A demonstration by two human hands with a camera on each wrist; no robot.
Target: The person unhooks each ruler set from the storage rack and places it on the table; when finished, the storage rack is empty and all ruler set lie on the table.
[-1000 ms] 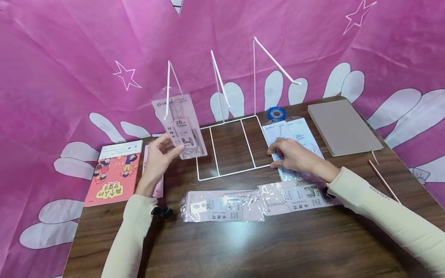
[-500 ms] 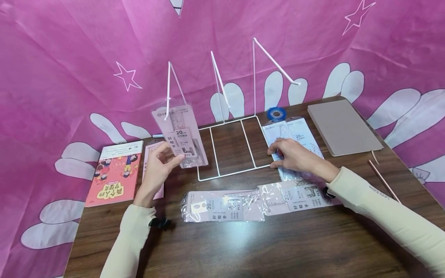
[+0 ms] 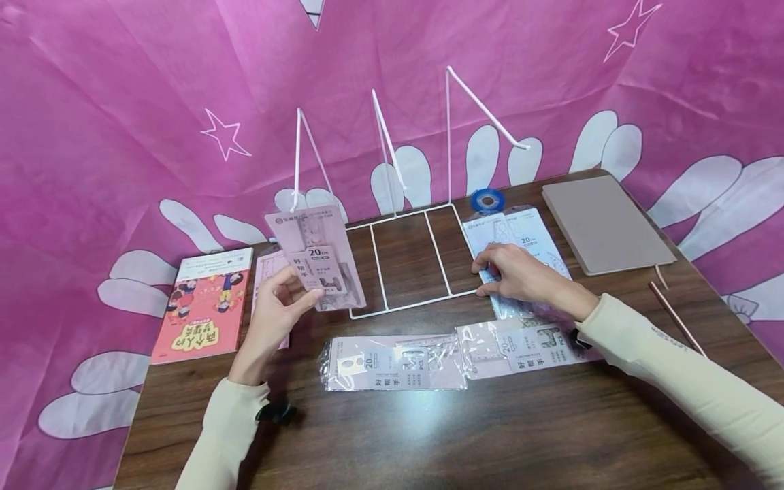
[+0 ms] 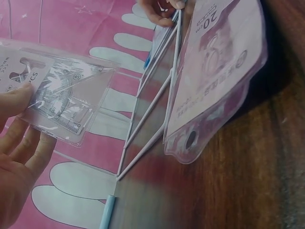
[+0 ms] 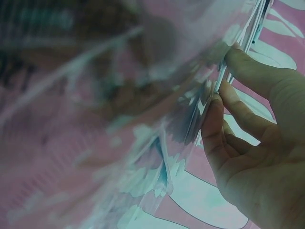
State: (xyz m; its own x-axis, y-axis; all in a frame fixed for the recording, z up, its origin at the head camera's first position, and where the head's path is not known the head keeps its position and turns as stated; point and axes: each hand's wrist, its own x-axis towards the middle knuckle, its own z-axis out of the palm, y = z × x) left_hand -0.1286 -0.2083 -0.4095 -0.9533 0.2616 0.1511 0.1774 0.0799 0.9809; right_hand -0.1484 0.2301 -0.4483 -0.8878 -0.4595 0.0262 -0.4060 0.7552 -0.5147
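Observation:
In the head view my left hand [image 3: 272, 316] pinches a pink packaged ruler set [image 3: 315, 262] near its lower left corner. The package is raised and tilted, its clear top at the tip of the left hook of a white wire rack [image 3: 378, 272]. Whether the hook passes through the package's hole I cannot tell. My right hand [image 3: 520, 272] grips the rack's front right corner with thumb and fingers, over blue packaged ruler sets [image 3: 531, 235]. In the left wrist view the left thumb lies on the front of the held package [image 4: 62, 98], fingers behind.
Two pink ruler packages [image 3: 395, 364] lie in front of the rack, end to end. Another pink package [image 3: 269, 262] lies beside the left hand. Around them are a red book [image 3: 202, 306], blue tape roll [image 3: 487, 199], grey notebook [image 3: 606, 221] and pen [image 3: 676, 320].
My left hand has lowered the pink ruler package, so its top has dropped from above the left hook's tip to about the tip's height. The right hand stays put.

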